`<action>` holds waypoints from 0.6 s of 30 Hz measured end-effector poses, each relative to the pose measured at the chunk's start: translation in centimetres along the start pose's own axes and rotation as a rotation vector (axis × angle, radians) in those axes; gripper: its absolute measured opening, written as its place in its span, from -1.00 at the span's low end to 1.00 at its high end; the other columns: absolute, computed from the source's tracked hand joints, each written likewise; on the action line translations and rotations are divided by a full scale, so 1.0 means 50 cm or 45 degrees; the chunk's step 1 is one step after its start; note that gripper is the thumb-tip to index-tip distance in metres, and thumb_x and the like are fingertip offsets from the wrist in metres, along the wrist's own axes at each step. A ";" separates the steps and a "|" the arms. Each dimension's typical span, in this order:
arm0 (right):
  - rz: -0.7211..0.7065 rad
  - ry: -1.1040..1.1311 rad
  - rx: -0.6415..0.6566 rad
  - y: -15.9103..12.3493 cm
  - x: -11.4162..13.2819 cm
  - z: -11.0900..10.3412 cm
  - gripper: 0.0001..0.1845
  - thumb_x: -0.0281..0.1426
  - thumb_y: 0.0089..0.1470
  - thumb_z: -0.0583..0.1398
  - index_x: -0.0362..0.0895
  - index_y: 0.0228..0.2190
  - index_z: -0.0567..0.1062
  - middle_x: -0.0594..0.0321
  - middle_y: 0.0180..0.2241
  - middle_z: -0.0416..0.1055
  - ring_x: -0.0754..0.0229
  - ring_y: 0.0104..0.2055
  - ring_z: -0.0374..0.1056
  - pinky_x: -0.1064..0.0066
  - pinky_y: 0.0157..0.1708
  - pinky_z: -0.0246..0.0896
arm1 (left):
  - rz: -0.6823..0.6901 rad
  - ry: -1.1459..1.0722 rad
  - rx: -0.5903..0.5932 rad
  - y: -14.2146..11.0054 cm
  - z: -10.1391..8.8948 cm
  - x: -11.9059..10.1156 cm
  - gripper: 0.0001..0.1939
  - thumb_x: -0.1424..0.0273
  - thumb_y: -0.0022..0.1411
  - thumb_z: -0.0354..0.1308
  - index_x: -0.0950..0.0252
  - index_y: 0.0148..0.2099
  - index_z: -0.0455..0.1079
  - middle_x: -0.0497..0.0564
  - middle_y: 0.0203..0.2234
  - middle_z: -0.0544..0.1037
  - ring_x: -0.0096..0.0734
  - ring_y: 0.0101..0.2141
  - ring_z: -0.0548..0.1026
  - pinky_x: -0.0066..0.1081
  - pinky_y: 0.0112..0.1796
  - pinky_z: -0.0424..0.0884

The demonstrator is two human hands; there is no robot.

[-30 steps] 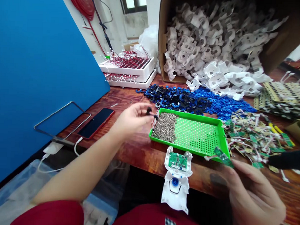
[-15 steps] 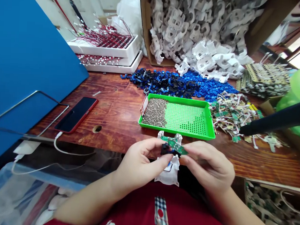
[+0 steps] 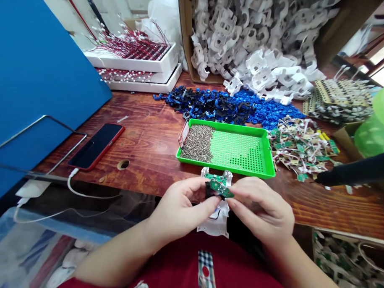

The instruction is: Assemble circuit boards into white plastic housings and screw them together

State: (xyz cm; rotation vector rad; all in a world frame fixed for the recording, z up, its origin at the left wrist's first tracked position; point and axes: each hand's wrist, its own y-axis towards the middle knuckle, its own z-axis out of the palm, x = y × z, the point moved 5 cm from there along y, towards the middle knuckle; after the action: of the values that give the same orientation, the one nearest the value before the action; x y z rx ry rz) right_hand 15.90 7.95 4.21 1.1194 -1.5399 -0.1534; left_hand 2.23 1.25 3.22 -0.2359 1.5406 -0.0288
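Close to my body, at the table's front edge, my left hand (image 3: 185, 204) is closed around a white plastic housing (image 3: 214, 226), with its thumb across the middle. A black part (image 3: 210, 192) sits in the housing by the left fingertips. My right hand (image 3: 263, 207) pinches the right end of a green circuit board (image 3: 220, 188) between thumb and fingers. The board lies over the black part and is slightly tilted. Whether it touches the housing beneath, I cannot tell; the fingers hide the contact.
Just beyond my hands stands a green tray (image 3: 227, 166) with small screws (image 3: 196, 142). Behind it are blue and black parts (image 3: 212, 102) and a box of white housings (image 3: 246, 32). Wired boards (image 3: 300, 148) and a dark tool (image 3: 355, 170) are right; a phone (image 3: 97, 145) is left.
The circuit board has shifted left and turned flatter over the black part. My right hand has moved left with it, while my left hand stays almost where it was.
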 end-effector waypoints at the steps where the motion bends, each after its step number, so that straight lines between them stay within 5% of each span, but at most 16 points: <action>1: 0.016 -0.034 0.007 0.002 0.001 0.000 -0.60 -0.61 -0.09 0.24 -0.09 -0.17 0.43 0.24 -0.35 0.46 0.28 -0.29 0.38 0.38 -0.26 0.32 | -0.012 -0.033 0.019 0.000 0.000 0.000 -0.76 0.42 0.15 0.16 0.23 -0.09 0.44 -0.04 -0.30 0.57 -0.43 -0.28 0.49 -0.48 -0.23 0.40; 7: 0.193 -0.194 0.053 0.010 -0.003 0.005 -0.71 -0.51 -0.02 0.22 -0.08 -0.20 0.45 0.30 -0.35 0.47 0.34 -0.33 0.37 0.50 -0.32 0.30 | -0.012 0.029 0.015 -0.001 -0.007 -0.004 -0.72 0.37 0.19 0.12 0.18 -0.03 0.42 -0.05 -0.26 0.56 -0.42 -0.25 0.49 -0.45 -0.19 0.41; 18: 0.160 -0.258 0.308 0.023 0.015 0.012 -0.66 -0.52 0.03 0.18 -0.06 -0.11 0.38 0.32 -0.25 0.43 0.38 -0.22 0.34 0.54 -0.18 0.27 | 0.001 0.394 0.064 -0.003 -0.018 -0.008 -0.75 0.27 0.27 -0.03 0.21 -0.18 0.43 -0.07 -0.38 0.49 -0.42 -0.33 0.42 -0.40 -0.16 0.36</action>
State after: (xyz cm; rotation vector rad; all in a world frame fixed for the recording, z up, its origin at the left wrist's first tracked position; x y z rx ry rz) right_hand 14.84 7.75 5.29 1.2202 -1.8415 0.0058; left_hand 1.32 1.05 3.62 -0.1969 1.8456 -0.1074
